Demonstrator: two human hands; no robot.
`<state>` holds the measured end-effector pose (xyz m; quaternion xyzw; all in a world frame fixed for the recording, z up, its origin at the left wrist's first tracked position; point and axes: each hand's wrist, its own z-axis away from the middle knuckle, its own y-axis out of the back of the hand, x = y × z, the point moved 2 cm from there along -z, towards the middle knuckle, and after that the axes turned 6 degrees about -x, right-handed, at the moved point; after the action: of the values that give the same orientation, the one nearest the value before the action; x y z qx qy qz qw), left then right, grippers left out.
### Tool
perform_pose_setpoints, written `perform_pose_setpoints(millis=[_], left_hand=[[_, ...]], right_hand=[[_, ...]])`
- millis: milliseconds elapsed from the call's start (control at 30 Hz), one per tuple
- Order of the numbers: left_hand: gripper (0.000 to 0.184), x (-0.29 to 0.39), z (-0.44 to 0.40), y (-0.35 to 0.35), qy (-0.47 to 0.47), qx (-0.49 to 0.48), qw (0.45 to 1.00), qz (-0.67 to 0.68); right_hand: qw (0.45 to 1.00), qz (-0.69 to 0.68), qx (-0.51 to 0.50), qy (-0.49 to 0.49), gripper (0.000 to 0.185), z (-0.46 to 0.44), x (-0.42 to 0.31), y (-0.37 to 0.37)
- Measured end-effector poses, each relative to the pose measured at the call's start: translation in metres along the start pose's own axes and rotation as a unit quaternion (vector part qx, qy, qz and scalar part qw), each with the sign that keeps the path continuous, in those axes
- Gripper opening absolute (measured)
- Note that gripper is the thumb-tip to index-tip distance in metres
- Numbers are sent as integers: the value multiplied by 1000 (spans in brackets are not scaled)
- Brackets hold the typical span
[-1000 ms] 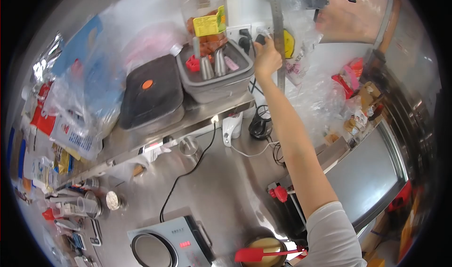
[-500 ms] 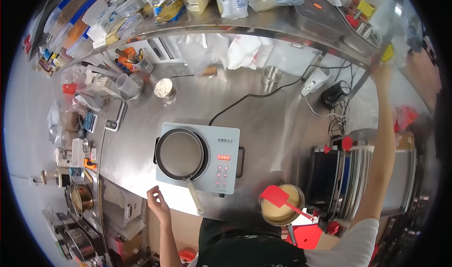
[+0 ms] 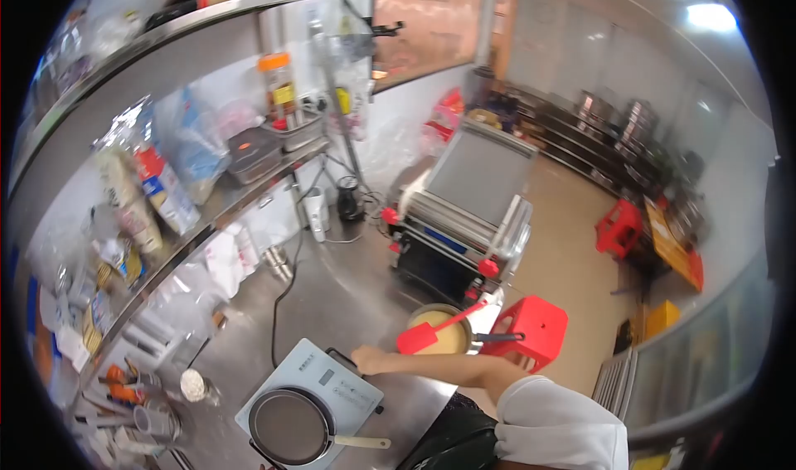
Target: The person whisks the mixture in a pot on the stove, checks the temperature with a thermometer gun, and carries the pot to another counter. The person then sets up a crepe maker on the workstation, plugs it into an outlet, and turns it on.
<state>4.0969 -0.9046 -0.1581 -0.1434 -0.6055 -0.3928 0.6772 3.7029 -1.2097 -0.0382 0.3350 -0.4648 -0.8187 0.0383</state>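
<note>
My right hand [image 3: 372,360] is over the end of the black side handle of the white electric cooktop [image 3: 358,399]. Its fingers look curled, and I cannot tell whether they grip that handle. A dark frying pan [image 3: 288,427] with a cream handle [image 3: 361,442] sits on the cooktop. Just right of my hand, a red spatula [image 3: 417,338] lies across a saucepan of pale yellow batter [image 3: 452,337]. Of my left hand, at most a small blurred bit shows at the bottom edge beside the pan.
A roller machine [image 3: 452,246] with red knobs stands beyond the saucepan. A red stool [image 3: 531,333] is on the floor to the right. Bags and containers fill the shelf [image 3: 217,217] at the left. A jar of white stuff [image 3: 196,385] stands left of the cooktop.
The view has swung right. My right arm came down from its reach toward the shelf post to the cooktop's side. My left hand has nearly left view. The cooktop's red display now looks dark.
</note>
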Motion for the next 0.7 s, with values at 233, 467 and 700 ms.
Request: perform_pose_setpoints(millis=[233, 467, 700], left_hand=[[18, 13, -8, -4, 24, -132, 990, 48], [17, 28, 8, 2, -22, -129, 990, 57], [40, 48, 59, -15, 5, -103, 993, -49]], right_hand=[[963, -135, 153, -178, 19, -6, 3, -80], [976, -71, 95, -182, 20, 9, 2, -66], [984, 100, 56, -137, 15, 32, 40, -111]])
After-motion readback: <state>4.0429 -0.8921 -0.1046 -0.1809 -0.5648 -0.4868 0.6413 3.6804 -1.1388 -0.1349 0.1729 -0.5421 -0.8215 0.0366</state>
